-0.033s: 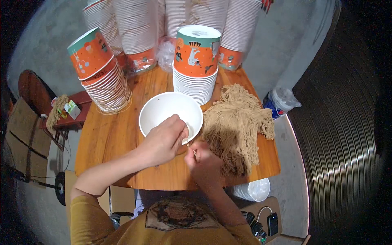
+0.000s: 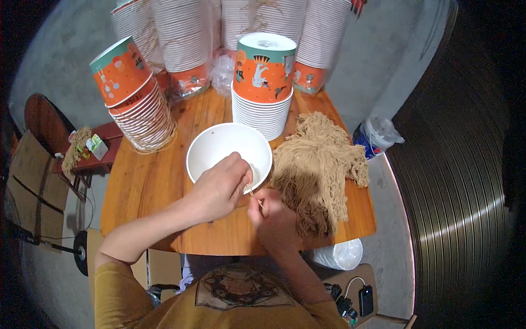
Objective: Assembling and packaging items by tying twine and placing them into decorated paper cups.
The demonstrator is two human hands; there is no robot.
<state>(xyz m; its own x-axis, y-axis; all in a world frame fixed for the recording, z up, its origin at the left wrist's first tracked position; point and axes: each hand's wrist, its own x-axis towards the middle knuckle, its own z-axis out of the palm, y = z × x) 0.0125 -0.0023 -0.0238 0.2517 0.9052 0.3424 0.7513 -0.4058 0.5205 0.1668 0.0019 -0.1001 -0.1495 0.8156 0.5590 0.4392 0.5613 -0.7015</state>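
Observation:
A white-lined round paper bucket [image 2: 211, 148] stands mouth up near the table's middle. My left hand [image 2: 222, 186] reaches over its front rim, fingers curled and closed at the inside of the right-front wall; the fingertips are partly hidden. Just outside that rim, my right hand [image 2: 271, 214] pinches a thin tan cord [image 2: 262, 205], which runs up to the rim beside my left fingertips. Whether the cord passes through the wall cannot be seen. Right of the bucket lies a large heap of tan cords [image 2: 312, 164], close by my right hand.
Behind the bucket stands an upside-down stack of orange and green paper buckets [image 2: 263, 77]. A leaning stack [image 2: 123, 82] draped with cords is at the left. Tall wrapped stacks [image 2: 183, 38] line the wooden table's [image 2: 148, 192] back. A pail [image 2: 378, 136] stands beyond the right edge.

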